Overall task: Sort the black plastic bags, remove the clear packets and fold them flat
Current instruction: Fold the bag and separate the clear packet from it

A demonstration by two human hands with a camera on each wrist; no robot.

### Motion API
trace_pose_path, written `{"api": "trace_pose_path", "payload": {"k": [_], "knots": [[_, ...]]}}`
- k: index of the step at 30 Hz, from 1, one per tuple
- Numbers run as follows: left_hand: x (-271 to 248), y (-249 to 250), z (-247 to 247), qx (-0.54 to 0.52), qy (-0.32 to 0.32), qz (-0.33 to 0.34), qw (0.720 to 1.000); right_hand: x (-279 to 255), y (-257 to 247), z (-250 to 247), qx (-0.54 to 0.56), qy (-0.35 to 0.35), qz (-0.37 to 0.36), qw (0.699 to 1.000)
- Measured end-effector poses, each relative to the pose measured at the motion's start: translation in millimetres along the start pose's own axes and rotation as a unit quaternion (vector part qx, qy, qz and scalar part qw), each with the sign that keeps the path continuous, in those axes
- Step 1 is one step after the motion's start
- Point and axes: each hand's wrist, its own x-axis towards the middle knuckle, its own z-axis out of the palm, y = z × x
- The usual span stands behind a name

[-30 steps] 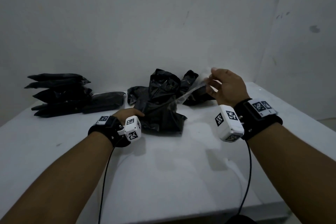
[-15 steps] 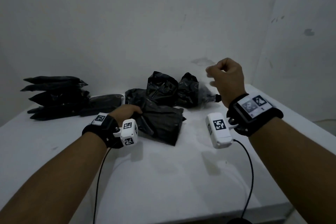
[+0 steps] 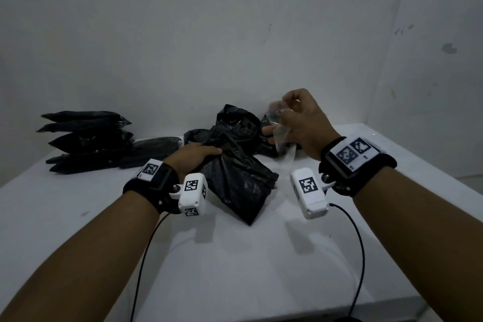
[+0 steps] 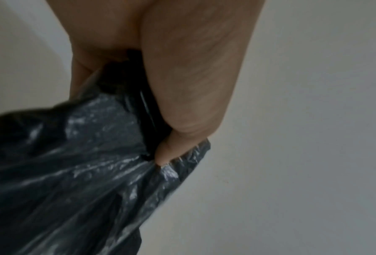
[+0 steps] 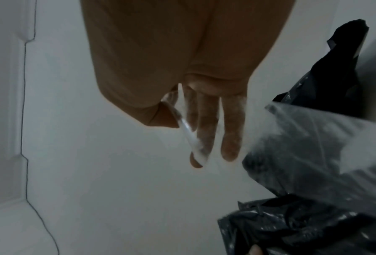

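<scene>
A crumpled black plastic bag [image 3: 235, 172] lies in the middle of the white table [image 3: 235, 269]. My left hand [image 3: 198, 155] grips its left edge; the left wrist view shows thumb and fingers [image 4: 167, 151] pinching the black film [image 4: 73, 172]. My right hand [image 3: 298, 123] is raised above the table's back right and pinches a clear packet [image 3: 281, 129], which hangs down in front of the fingers. In the right wrist view the clear film [image 5: 189, 131] runs between thumb and fingers [image 5: 230, 131], and more clear film [image 5: 313, 151] lies over black bags [image 5: 292, 229].
A pile of flat folded black bags [image 3: 86, 138] sits at the table's back left, one more [image 3: 154, 148] beside it. Further crumpled black bags [image 3: 237, 123] lie behind the held one. White walls stand close behind and to the right. Wrist cables trail toward the front edge.
My right hand pulled the clear packet up and away from the black bags, then came down a little with it. The left hand kept its hold on the black bag.
</scene>
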Motion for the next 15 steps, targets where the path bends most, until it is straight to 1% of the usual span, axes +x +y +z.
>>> {"api": "trace_pose_path", "payload": {"k": [3, 5, 7, 9, 10, 12, 14, 15], "knots": [[3, -11, -6, -0.002, 0.019, -0.022, 1.0, 1, -8, -4, 0.026, 0.033, -0.007, 0.999], [3, -22, -10, 0.025, 0.011, -0.049, 0.998, 2, -11, -7, 0.012, 0.065, -0.018, 0.998], [2, -33, -10, 0.061, 0.007, -0.072, 0.995, 2, -9, -5, -0.055, 0.079, -0.047, 0.994], [-2, -39, -5, 0.037, 0.0, -0.074, 0.997, 3, -3, -2, -0.135, 0.073, -0.076, 0.985], [-3, -42, -1, 0.017, 0.007, -0.062, 0.998, 3, 1, 0, -0.163, 0.063, -0.082, 0.981], [1, -50, 5, 0.016, 0.051, -0.012, 0.998, 5, 8, 5, -0.215, 0.049, -0.09, 0.971], [1, -50, 8, 0.064, 0.084, 0.046, 0.993, 10, 11, 5, -0.269, 0.062, -0.114, 0.954], [0, -49, 9, 0.082, 0.09, 0.062, 0.991, 13, 10, 3, -0.285, 0.077, -0.114, 0.949]]}}
